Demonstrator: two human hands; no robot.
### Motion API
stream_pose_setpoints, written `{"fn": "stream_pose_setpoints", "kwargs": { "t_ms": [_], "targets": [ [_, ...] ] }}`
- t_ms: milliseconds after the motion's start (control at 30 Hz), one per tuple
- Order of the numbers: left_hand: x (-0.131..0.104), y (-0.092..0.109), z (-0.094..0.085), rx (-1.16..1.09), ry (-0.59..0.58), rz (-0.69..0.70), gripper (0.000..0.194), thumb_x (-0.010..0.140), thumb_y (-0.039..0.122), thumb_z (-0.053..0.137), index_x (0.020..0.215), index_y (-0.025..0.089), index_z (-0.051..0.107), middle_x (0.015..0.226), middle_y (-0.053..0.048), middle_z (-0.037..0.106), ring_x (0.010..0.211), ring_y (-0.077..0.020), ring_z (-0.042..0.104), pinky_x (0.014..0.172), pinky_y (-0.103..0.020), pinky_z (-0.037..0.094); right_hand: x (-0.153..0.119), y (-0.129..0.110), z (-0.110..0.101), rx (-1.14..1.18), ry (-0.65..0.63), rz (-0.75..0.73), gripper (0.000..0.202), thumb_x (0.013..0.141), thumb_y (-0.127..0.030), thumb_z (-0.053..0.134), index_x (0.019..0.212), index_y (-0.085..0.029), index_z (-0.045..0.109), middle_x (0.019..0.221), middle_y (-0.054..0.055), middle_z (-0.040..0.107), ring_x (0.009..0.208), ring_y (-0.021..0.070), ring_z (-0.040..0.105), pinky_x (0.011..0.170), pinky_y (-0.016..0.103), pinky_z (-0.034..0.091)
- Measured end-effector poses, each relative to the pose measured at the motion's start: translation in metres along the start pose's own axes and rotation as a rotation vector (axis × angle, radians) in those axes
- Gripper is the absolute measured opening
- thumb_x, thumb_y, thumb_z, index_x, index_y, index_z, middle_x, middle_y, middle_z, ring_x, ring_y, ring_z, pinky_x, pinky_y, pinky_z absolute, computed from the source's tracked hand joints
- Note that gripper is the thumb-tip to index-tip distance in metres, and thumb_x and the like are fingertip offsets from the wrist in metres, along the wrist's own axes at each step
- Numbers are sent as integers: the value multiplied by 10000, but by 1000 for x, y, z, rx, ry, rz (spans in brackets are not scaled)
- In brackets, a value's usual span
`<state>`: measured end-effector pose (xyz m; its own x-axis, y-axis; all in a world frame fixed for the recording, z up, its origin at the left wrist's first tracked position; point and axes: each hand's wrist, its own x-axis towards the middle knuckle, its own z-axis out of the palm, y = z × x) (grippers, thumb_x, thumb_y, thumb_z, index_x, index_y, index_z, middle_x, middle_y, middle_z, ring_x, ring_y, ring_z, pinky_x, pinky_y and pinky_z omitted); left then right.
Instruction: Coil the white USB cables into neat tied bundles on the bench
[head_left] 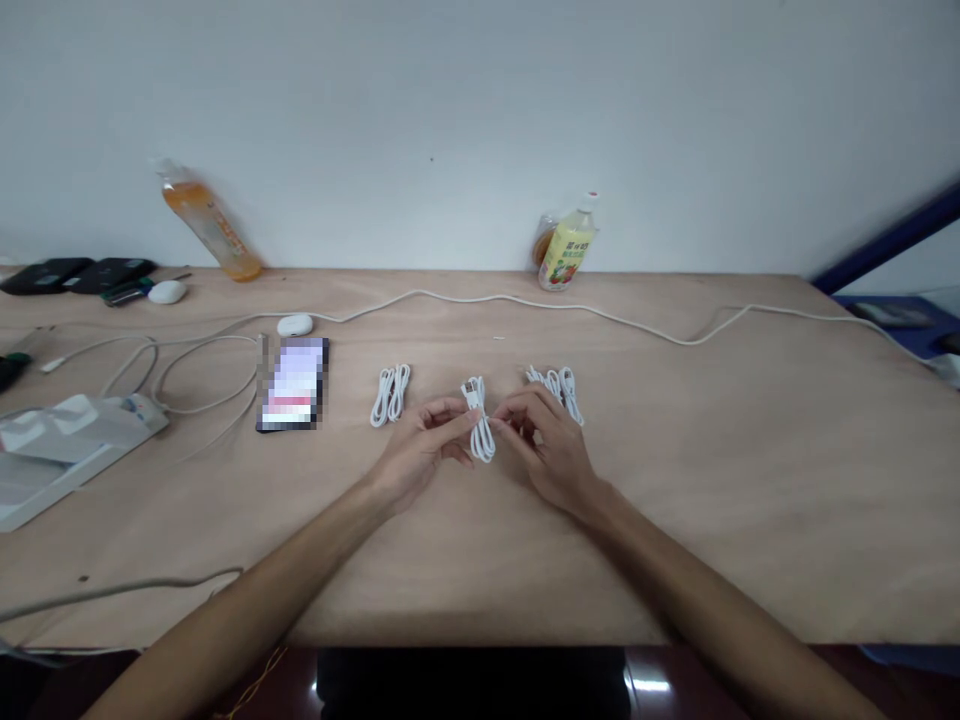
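Note:
A coiled white USB cable is raised in front of me, its metal plug pointing up and away. My left hand pinches the bundle's middle between thumb and fingers from the left. From the right, my right hand is closed in a pinch at the bundle's side; whether it grips the cable or a small tie on it is too small to see. Left of the hands lie coiled white cables on the table. More coiled white cables lie behind my right hand, which partly hides them.
The wooden table meets a pale wall at the back. A phone, a white earbud case and a white power strip lie left. An orange drink bottle leans on the wall; a yellow-labelled bottle stands farther right. A long white cord crosses behind.

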<state>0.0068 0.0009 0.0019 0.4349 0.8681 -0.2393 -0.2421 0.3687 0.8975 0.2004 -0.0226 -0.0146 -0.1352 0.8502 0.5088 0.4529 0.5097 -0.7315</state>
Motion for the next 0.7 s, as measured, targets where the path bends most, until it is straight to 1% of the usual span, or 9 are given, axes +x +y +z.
{"fn": "stream_pose_setpoints", "kwargs": {
  "t_ms": [67,133,233,300,367,467,600,700],
  "targets": [
    [0,1,0,8,-3,22,373,756,471,936,879,156,779,814,-42,734,689,-139,673,622,-256,580,-1,-3,2,97,14,78,149,1024,-313,659,891,-245,666,855,13,620,707,167,566,613,291,481],
    [0,2,0,37,16,52,394,739,472,946,894,159,764,815,-36,741,709,-150,689,665,-278,605,-1,-5,6,235,20,193,180,1002,-355,681,868,-241,641,834,-2,597,686,153,549,605,282,462],
    [1,3,1,117,64,136,437,704,504,961,853,176,713,776,-15,734,713,-162,700,706,-300,621,1,-8,10,436,8,389,267,952,-450,721,826,-237,619,753,-29,550,601,127,471,537,261,396],
    [1,2,2,193,102,220,431,720,505,950,839,188,683,758,-3,725,718,-162,704,716,-292,612,2,-10,12,523,0,501,312,897,-500,763,806,-235,627,693,-46,511,556,115,413,489,249,343],
    [-1,0,2,286,150,310,377,764,467,924,853,195,679,776,-3,729,744,-163,712,729,-279,600,4,-11,13,598,-15,605,355,834,-543,805,794,-232,638,641,-60,470,522,104,359,445,237,281],
    [-3,-3,1,417,212,440,248,843,376,861,871,198,691,852,-17,750,794,-163,727,774,-276,602,6,-13,12,710,-47,750,411,761,-583,852,801,-226,653,584,-80,422,488,92,303,409,225,210],
    [-5,-6,1,487,237,561,169,876,307,832,857,199,704,880,-17,764,794,-156,738,782,-267,613,6,-16,13,807,-48,843,463,696,-598,909,831,-214,689,551,-92,417,475,83,280,394,218,167],
    [-4,-9,1,487,254,602,163,870,299,842,860,198,714,856,-12,771,772,-154,747,758,-261,621,4,-16,15,849,-11,872,499,645,-605,948,835,-203,721,539,-93,425,471,77,277,396,225,152]
  ]
}}
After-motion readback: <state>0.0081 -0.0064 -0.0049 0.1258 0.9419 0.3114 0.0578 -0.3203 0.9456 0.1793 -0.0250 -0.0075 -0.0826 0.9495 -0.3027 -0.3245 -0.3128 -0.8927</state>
